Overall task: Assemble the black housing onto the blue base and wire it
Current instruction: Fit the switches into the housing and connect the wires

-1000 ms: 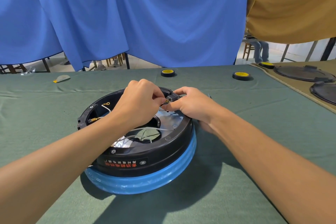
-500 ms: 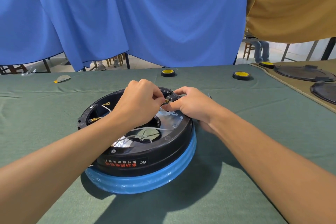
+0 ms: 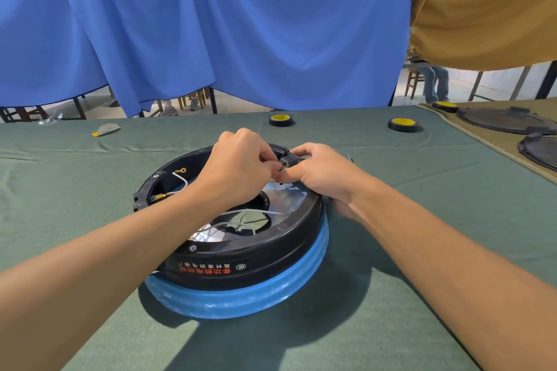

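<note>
The round black plastic housing (image 3: 241, 253) sits on the blue ring-shaped base (image 3: 241, 301), at the middle of the green-clothed tabletop (image 3: 422, 220). Both parts appear rigid and light; steady them by the outer rim. The left hand (image 3: 238, 166) and right hand (image 3: 322, 173) pinch the small black terminal block (image 3: 287, 159) on the far rim with curled fingers. The thin white wires (image 3: 180, 179) look limp and delicate; grip them at the brass terminals (image 3: 159, 196).
</note>
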`<state>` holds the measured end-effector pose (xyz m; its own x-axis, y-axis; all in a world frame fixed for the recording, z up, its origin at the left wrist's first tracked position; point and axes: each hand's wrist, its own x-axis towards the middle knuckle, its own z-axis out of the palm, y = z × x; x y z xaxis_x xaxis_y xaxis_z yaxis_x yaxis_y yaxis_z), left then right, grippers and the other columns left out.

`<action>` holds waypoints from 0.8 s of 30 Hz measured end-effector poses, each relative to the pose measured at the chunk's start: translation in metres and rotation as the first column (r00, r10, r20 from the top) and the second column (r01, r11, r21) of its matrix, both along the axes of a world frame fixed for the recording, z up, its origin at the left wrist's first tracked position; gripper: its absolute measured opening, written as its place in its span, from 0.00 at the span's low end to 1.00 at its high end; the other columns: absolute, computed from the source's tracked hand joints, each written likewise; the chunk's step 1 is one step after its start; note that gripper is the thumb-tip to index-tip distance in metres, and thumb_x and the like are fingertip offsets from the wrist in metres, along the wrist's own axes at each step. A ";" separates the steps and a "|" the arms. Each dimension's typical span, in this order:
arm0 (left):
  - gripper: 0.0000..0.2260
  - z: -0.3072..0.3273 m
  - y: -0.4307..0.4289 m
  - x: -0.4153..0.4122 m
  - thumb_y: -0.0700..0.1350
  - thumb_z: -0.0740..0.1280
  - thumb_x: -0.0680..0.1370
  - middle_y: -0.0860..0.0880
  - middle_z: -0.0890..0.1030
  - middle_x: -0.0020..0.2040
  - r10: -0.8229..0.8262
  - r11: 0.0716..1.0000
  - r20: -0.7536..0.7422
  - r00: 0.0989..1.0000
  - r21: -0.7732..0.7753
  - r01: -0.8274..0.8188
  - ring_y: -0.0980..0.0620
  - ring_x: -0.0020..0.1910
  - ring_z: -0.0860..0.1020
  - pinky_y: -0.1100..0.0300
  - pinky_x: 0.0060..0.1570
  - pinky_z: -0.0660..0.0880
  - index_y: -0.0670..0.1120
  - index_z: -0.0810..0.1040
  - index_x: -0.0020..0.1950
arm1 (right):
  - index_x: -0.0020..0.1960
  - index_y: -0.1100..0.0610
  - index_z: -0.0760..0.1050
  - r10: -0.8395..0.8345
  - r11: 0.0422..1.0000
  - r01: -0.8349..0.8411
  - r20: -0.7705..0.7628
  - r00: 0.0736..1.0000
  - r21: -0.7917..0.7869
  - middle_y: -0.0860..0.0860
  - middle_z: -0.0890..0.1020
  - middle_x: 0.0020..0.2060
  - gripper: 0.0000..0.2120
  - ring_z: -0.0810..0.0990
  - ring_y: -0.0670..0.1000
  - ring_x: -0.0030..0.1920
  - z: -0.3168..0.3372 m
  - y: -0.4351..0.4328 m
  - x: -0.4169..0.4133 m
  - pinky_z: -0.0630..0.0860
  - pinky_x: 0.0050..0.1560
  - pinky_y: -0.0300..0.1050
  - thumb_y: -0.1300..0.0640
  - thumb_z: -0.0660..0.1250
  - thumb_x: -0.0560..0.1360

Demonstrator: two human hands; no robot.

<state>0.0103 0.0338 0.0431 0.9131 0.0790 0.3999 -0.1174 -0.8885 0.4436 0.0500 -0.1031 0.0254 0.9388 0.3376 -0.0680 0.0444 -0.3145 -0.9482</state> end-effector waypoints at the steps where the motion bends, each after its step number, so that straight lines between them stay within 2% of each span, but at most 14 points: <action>1: 0.05 0.000 0.000 0.000 0.42 0.70 0.77 0.50 0.84 0.40 0.003 1.000 -0.002 1.000 -0.007 -0.003 0.52 0.39 0.80 0.57 0.44 0.80 0.46 0.87 0.48 | 0.64 0.56 0.72 0.003 1.000 -0.003 -0.006 1.000 0.010 0.57 0.82 0.54 0.27 0.81 0.58 0.54 0.000 0.000 0.000 0.78 0.57 0.58 0.60 0.77 0.67; 5: 0.05 0.002 -0.001 0.002 0.42 0.70 0.77 0.48 0.84 0.39 0.020 0.999 -0.020 1.000 -0.032 -0.020 0.51 0.41 0.80 0.55 0.45 0.80 0.45 0.87 0.48 | 0.64 0.55 0.70 0.004 1.000 -0.003 -0.043 0.999 0.012 0.57 0.77 0.59 0.25 0.79 0.59 0.56 -0.002 0.004 0.000 0.79 0.56 0.59 0.59 0.74 0.70; 6: 0.05 0.002 -0.001 0.003 0.42 0.71 0.77 0.49 0.84 0.39 0.023 0.999 -0.020 1.000 -0.039 -0.024 0.51 0.40 0.80 0.55 0.45 0.80 0.45 0.87 0.48 | 0.62 0.55 0.72 0.001 1.000 0.000 -0.055 0.998 0.029 0.56 0.77 0.56 0.20 0.79 0.58 0.54 -0.002 0.004 0.000 0.79 0.54 0.58 0.60 0.71 0.71; 8: 0.05 0.002 -0.002 0.004 0.41 0.71 0.77 0.49 0.83 0.38 0.024 0.999 -0.015 1.000 -0.044 -0.024 0.52 0.40 0.80 0.56 0.44 0.79 0.45 0.87 0.48 | 0.52 0.56 0.75 -0.011 0.992 0.024 -0.111 0.994 0.123 0.56 0.77 0.44 0.08 0.78 0.54 0.42 -0.002 0.003 -0.001 0.76 0.44 0.51 0.59 0.65 0.73; 10: 0.05 0.001 -0.002 0.004 0.42 0.71 0.77 0.48 0.84 0.39 0.021 0.999 -0.013 1.000 -0.038 -0.022 0.51 0.41 0.80 0.55 0.45 0.80 0.45 0.87 0.49 | 0.49 0.57 0.75 -0.038 0.979 0.069 -0.160 0.986 0.192 0.55 0.76 0.37 0.07 0.76 0.54 0.37 -0.002 0.001 -0.002 0.73 0.40 0.48 0.56 0.62 0.75; 12: 0.05 0.000 -0.003 0.005 0.41 0.71 0.77 0.47 0.84 0.41 0.017 1.000 -0.010 1.000 -0.025 -0.017 0.50 0.41 0.80 0.54 0.46 0.80 0.44 0.86 0.49 | 0.50 0.57 0.75 -0.085 0.982 0.105 -0.130 0.988 0.155 0.57 0.78 0.42 0.10 0.78 0.57 0.45 -0.006 0.002 0.002 0.76 0.50 0.51 0.51 0.60 0.76; 14: 0.05 0.000 -0.005 0.006 0.41 0.70 0.77 0.47 0.84 0.41 0.011 1.000 -0.002 1.000 -0.005 -0.011 0.52 0.39 0.79 0.58 0.42 0.77 0.44 0.86 0.50 | 0.54 0.56 0.76 -0.118 0.987 0.126 -0.082 0.990 0.104 0.60 0.79 0.54 0.15 0.76 0.61 0.57 -0.008 0.006 0.003 0.72 0.62 0.59 0.48 0.59 0.76; 15: 0.06 0.000 -0.006 0.006 0.41 0.70 0.77 0.47 0.84 0.41 0.011 1.000 0.000 1.000 0.006 -0.011 0.52 0.39 0.78 0.59 0.41 0.76 0.44 0.86 0.50 | 0.56 0.55 0.76 -0.128 0.987 0.133 -0.067 0.990 0.091 0.60 0.78 0.57 0.17 0.75 0.61 0.60 -0.007 0.008 0.002 0.70 0.65 0.61 0.46 0.58 0.75; 17: 0.06 0.000 -0.008 0.007 0.41 0.70 0.77 0.47 0.84 0.43 0.013 1.000 -0.001 1.000 0.020 -0.013 0.52 0.39 0.79 0.59 0.41 0.75 0.44 0.86 0.51 | 0.55 0.53 0.75 -0.133 0.988 0.135 -0.037 0.990 0.080 0.58 0.76 0.61 0.16 0.73 0.60 0.64 -0.007 0.009 0.002 0.67 0.67 0.62 0.45 0.57 0.75; 19: 0.06 0.000 -0.009 0.009 0.41 0.69 0.78 0.46 0.84 0.43 0.005 1.000 -0.008 1.000 0.026 -0.005 0.51 0.40 0.79 0.59 0.42 0.76 0.44 0.86 0.51 | 0.50 0.50 0.73 -0.116 0.991 0.116 -0.014 0.993 0.070 0.57 0.74 0.61 0.11 0.72 0.61 0.64 -0.006 0.008 0.001 0.66 0.68 0.64 0.46 0.56 0.75; 22: 0.06 0.003 -0.010 0.010 0.41 0.69 0.78 0.47 0.84 0.42 -0.017 0.999 -0.028 0.999 0.034 0.018 0.54 0.38 0.77 0.60 0.40 0.74 0.43 0.86 0.51 | 0.53 0.51 0.74 -0.163 0.985 0.163 -0.014 0.987 0.064 0.59 0.75 0.61 0.12 0.73 0.63 0.62 -0.008 0.007 0.002 0.69 0.65 0.63 0.49 0.57 0.76; 24: 0.06 0.005 -0.008 0.010 0.42 0.69 0.78 0.47 0.84 0.41 -0.025 0.999 -0.052 0.998 0.027 0.027 0.53 0.38 0.78 0.60 0.39 0.76 0.43 0.86 0.50 | 0.52 0.51 0.76 -0.182 0.979 0.182 -0.005 0.983 0.089 0.59 0.76 0.59 0.09 0.75 0.63 0.60 -0.009 0.007 0.002 0.72 0.62 0.63 0.54 0.58 0.77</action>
